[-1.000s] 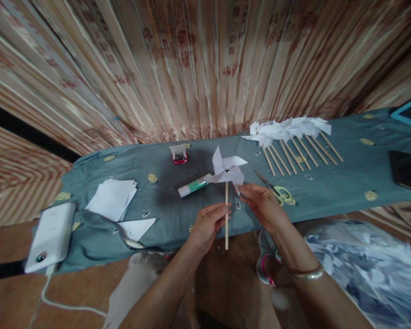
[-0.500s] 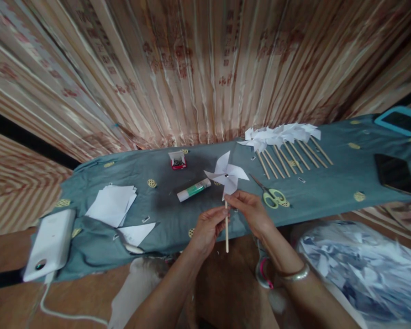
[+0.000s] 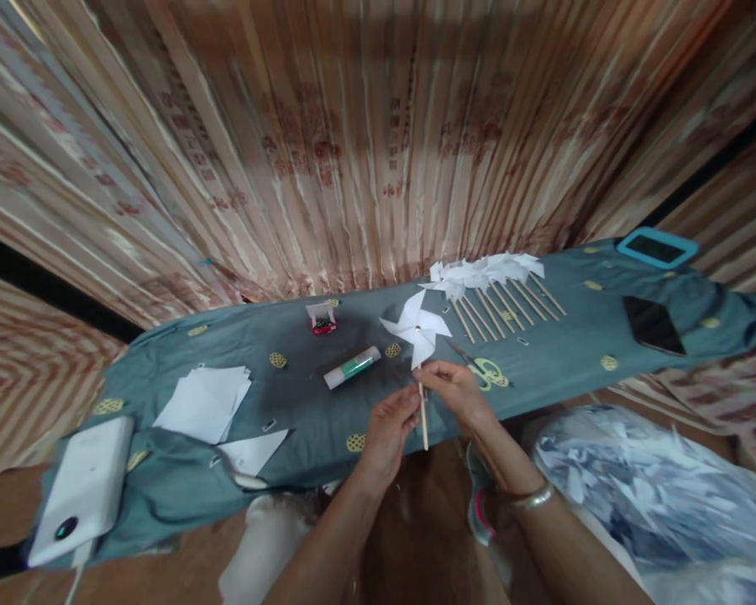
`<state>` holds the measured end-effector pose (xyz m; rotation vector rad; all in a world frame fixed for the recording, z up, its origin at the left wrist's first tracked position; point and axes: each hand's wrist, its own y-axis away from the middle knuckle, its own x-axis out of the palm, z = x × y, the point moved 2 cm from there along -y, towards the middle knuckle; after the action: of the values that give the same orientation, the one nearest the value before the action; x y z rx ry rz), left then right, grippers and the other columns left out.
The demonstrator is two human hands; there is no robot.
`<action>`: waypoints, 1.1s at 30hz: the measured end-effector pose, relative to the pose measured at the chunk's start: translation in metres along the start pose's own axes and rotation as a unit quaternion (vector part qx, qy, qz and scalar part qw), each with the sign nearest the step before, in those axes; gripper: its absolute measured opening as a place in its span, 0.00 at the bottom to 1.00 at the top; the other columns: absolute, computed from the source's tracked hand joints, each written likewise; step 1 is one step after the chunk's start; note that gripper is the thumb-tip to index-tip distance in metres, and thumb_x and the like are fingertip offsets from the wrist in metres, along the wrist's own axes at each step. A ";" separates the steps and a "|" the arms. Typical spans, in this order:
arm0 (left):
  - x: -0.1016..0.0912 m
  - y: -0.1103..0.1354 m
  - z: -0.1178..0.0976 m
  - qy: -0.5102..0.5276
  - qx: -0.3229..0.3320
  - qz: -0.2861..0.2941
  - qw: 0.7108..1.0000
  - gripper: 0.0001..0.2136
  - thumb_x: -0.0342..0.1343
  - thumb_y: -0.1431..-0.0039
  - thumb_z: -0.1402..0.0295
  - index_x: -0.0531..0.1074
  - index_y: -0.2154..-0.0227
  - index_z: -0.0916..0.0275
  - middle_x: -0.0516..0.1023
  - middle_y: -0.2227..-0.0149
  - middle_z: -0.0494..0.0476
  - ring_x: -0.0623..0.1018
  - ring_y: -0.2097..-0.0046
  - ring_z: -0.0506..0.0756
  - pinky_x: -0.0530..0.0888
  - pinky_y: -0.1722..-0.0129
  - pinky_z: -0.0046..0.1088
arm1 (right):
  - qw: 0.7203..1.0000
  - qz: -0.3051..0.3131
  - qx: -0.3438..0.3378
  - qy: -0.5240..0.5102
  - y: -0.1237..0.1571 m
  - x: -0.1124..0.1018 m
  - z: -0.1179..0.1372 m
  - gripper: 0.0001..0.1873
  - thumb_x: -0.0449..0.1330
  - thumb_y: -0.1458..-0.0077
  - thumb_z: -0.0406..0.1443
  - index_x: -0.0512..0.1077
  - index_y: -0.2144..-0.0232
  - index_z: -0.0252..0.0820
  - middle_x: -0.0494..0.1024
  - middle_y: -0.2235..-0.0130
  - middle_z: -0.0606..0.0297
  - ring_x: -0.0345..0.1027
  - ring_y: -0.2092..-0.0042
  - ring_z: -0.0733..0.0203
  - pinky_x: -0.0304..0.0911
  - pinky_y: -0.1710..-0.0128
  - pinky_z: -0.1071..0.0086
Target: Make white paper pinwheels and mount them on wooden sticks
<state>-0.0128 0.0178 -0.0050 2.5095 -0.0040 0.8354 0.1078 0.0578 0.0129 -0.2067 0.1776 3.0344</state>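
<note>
A white paper pinwheel (image 3: 417, 328) on a thin wooden stick stands upright above the front of the table, a pin showing at its centre. My left hand (image 3: 391, 424) pinches the stick from the left, partway down. Just under the paper blades, my right hand (image 3: 454, 388) grips the same stick with thumb and fingers. Green-handled scissors (image 3: 491, 374) lie beyond my right hand, their blades partly hidden. To the left of the pinwheel rests a glue stick (image 3: 353, 367). Behind it sits a small red open box of pins (image 3: 322, 319).
Several finished pinwheels (image 3: 488, 273) lie in a row at the back. White paper sheets (image 3: 202, 402) and a folded piece (image 3: 256, 451) are on the left, near a white power bank (image 3: 85, 487). A dark phone (image 3: 653, 325) and blue-framed device (image 3: 657, 247) lie right. A plastic bag (image 3: 655, 487) stands below.
The view has shifted to the right and tilted. Both hands keep hold of the stick, and the pinwheel's blades have turned slightly and face the camera more.
</note>
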 end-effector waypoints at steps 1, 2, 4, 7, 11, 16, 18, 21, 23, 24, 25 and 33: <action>-0.001 0.001 0.000 -0.008 0.001 -0.005 1.000 0.17 0.70 0.65 0.62 0.80 0.69 0.64 0.79 0.70 0.57 0.74 0.68 0.49 0.67 0.64 0.25 | 1.000 -0.011 -0.009 0.028 -0.006 -0.005 0.003 0.19 0.64 0.62 0.51 0.72 0.83 0.41 0.77 0.75 0.65 0.68 0.71 0.62 0.63 0.65 0.66; -0.002 0.002 0.001 -0.015 0.002 -0.012 1.000 0.17 0.71 0.65 0.63 0.80 0.68 0.63 0.80 0.69 0.57 0.75 0.68 0.50 0.67 0.64 0.25 | 0.998 -0.022 -0.019 0.060 -0.014 -0.012 0.008 0.19 0.64 0.62 0.51 0.72 0.83 0.42 0.78 0.73 0.65 0.69 0.69 0.61 0.63 0.63 0.66; -0.004 0.003 0.001 -0.022 0.002 -0.021 1.000 0.17 0.71 0.66 0.64 0.80 0.69 0.62 0.80 0.68 0.57 0.75 0.67 0.50 0.67 0.65 0.25 | 0.990 -0.037 -0.032 0.136 -0.035 -0.027 0.020 0.16 0.65 0.62 0.48 0.73 0.83 0.42 0.79 0.71 0.64 0.71 0.66 0.59 0.62 0.61 0.66; -0.006 0.005 0.000 -0.031 0.000 -0.023 0.999 0.17 0.71 0.66 0.63 0.80 0.69 0.62 0.80 0.68 0.58 0.75 0.67 0.51 0.68 0.65 0.26 | 0.961 -0.063 -0.035 0.266 -0.075 -0.049 0.040 0.10 0.64 0.59 0.42 0.74 0.83 0.42 0.78 0.73 0.64 0.71 0.65 0.55 0.61 0.61 0.65; -0.006 0.006 -0.001 -0.035 -0.008 -0.012 0.999 0.16 0.70 0.65 0.63 0.81 0.70 0.62 0.80 0.70 0.58 0.75 0.68 0.51 0.68 0.65 0.26 | 0.905 -0.092 -0.023 0.414 -0.125 -0.064 0.052 0.05 0.64 0.59 0.35 0.75 0.82 0.40 0.79 0.71 0.58 0.71 0.57 0.48 0.61 0.58 0.63; -0.005 0.007 -0.001 -0.038 -0.011 0.008 0.999 0.16 0.70 0.64 0.62 0.81 0.69 0.62 0.80 0.71 0.58 0.75 0.67 0.52 0.67 0.65 0.27 | 0.845 -0.105 -0.020 0.524 -0.158 -0.062 0.039 0.07 0.64 0.56 0.32 0.78 0.73 0.31 0.77 0.58 0.42 0.66 0.49 0.39 0.60 0.51 0.56; -0.005 0.007 0.000 -0.039 -0.017 0.014 0.999 0.16 0.70 0.64 0.62 0.81 0.69 0.61 0.80 0.70 0.57 0.75 0.67 0.52 0.67 0.64 0.27 | 0.828 -0.106 -0.017 0.550 -0.166 -0.059 0.033 0.09 0.63 0.54 0.32 0.78 0.69 0.29 0.76 0.56 0.40 0.66 0.48 0.38 0.61 0.50 0.55; -0.006 0.007 0.001 -0.039 -0.025 0.017 0.999 0.15 0.70 0.64 0.62 0.81 0.69 0.61 0.80 0.70 0.57 0.75 0.68 0.51 0.67 0.65 0.26 | 0.810 -0.099 -0.012 0.578 -0.174 -0.055 0.028 0.11 0.62 0.52 0.33 0.78 0.66 0.29 0.76 0.55 0.40 0.65 0.48 0.38 0.62 0.51 0.54; -0.006 0.007 0.001 -0.035 -0.026 0.016 0.999 0.15 0.70 0.64 0.62 0.81 0.70 0.60 0.80 0.71 0.57 0.74 0.69 0.51 0.67 0.66 0.26 | 0.799 -0.094 -0.008 0.593 -0.178 -0.053 0.025 0.12 0.61 0.51 0.34 0.77 0.65 0.29 0.76 0.55 0.40 0.65 0.48 0.38 0.62 0.51 0.54; -0.007 0.007 0.002 -0.032 -0.026 0.015 0.999 0.15 0.71 0.65 0.62 0.81 0.70 0.60 0.80 0.71 0.57 0.74 0.69 0.51 0.67 0.66 0.26 | 0.794 -0.092 -0.004 0.600 -0.179 -0.052 0.024 0.13 0.61 0.51 0.34 0.77 0.65 0.28 0.75 0.55 0.39 0.65 0.48 0.38 0.62 0.51 0.54; -0.007 0.007 0.002 -0.029 -0.027 0.015 0.999 0.16 0.71 0.65 0.62 0.82 0.70 0.60 0.80 0.71 0.57 0.74 0.69 0.51 0.67 0.66 0.26 | 0.789 -0.091 0.000 0.607 -0.181 -0.051 0.023 0.13 0.62 0.50 0.34 0.77 0.64 0.27 0.75 0.55 0.39 0.65 0.47 0.39 0.62 0.51 0.54; -0.007 0.009 -0.002 -0.024 -0.033 0.015 0.999 0.16 0.71 0.66 0.61 0.82 0.70 0.61 0.79 0.72 0.57 0.74 0.68 0.51 0.67 0.66 0.26 | 0.749 -0.077 0.027 0.658 -0.181 -0.048 0.015 0.18 0.58 0.41 0.40 0.68 0.51 0.36 0.71 0.49 0.55 0.69 0.51 0.54 0.66 0.53 0.55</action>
<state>-0.0206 0.0092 -0.0035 2.4731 -0.0845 0.7757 0.1713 0.2343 0.0149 -2.1231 0.2896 2.0847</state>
